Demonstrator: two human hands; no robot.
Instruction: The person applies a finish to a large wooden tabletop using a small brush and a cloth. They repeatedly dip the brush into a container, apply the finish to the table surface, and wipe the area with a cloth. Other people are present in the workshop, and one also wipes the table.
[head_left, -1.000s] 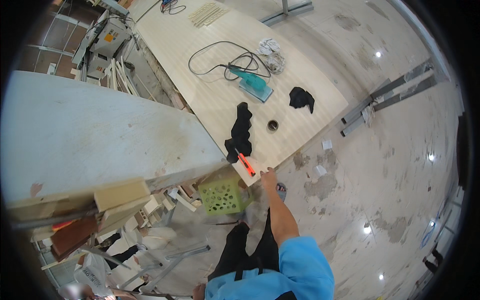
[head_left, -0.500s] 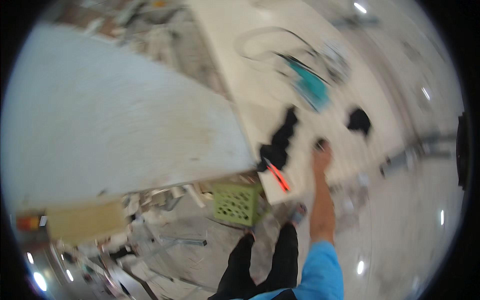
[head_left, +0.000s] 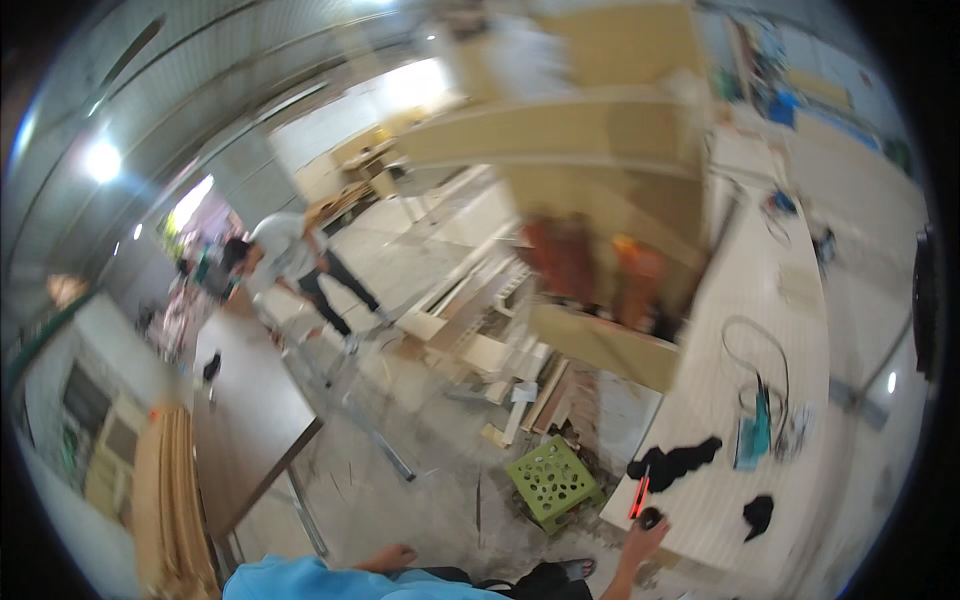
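Right hand at the near corner of the white bench, fingers closed round a small dark round object; blur hides what it is. Left hand low by the blue sleeve, loosely open, holding nothing. Red cutter lies on the bench edge just above the right hand, close but apart. Black cloth just beyond it; a second black scrap to the right. Teal power tool with its cord farther along. Green crate on the floor beside the bench. Brown table to the left. Another person bends far back.
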